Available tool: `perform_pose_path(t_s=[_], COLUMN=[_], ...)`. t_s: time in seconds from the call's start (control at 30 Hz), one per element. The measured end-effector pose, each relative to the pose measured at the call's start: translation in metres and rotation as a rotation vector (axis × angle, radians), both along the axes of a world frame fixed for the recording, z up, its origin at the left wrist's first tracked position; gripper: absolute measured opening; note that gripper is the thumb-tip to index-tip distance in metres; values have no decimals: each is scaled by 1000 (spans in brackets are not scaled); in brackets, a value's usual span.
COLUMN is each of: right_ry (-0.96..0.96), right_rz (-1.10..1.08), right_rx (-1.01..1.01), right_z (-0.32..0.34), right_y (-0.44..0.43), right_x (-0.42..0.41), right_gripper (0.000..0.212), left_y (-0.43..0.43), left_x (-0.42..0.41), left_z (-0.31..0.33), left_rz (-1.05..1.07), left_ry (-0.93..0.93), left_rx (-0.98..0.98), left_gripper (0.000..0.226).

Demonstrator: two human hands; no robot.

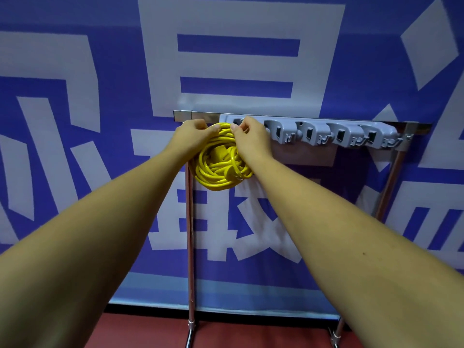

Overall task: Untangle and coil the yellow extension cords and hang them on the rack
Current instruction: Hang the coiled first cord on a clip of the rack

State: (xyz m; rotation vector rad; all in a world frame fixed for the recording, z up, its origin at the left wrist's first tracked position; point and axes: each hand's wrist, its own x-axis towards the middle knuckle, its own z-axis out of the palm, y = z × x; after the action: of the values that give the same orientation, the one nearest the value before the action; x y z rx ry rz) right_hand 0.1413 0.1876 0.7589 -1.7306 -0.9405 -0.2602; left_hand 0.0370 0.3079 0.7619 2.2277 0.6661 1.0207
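Gripping the yellow cord coil [218, 169] at twelve o'clock, left hand [194, 133] and right hand [251, 140] hold it at the rack's [326, 130] left end.

left hand [193, 134], right hand [252, 140] bare; left forearm [113, 222] bare; right forearm [326, 222] bare, small dark speck, perhaps mole.

A shiny metal rack [190, 222] stands on a red floor [251, 332] in front of a blue wall cloth [75, 71] with big white shapes. A grey plastic strip of hooks [326, 134] runs along the top of the rack. At the left end of that strip, the left hand [194, 133] and the right hand [251, 136] both grip the top of a round bundle of yellow extension cord [218, 167]. The hands hide the hook there, so the bundle may be hanging on it.
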Motion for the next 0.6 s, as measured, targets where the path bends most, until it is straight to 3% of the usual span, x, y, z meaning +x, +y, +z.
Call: perform_pose_path(t_s=[0.23, 0.6], right_ry=[-178, -310], right_rz=[-144, -194], right_rx=[18, -77], right_z=[-24, -23], right_y=[3, -6], right_x=[-8, -10], right_gripper=[22, 20], left_y=[-5, -2], left_x=[5, 5], left_z=[-21, -23], left_rz=[49, -58], left_ry=[-21, 6], left_rx=[169, 30], left_gripper=[41, 47])
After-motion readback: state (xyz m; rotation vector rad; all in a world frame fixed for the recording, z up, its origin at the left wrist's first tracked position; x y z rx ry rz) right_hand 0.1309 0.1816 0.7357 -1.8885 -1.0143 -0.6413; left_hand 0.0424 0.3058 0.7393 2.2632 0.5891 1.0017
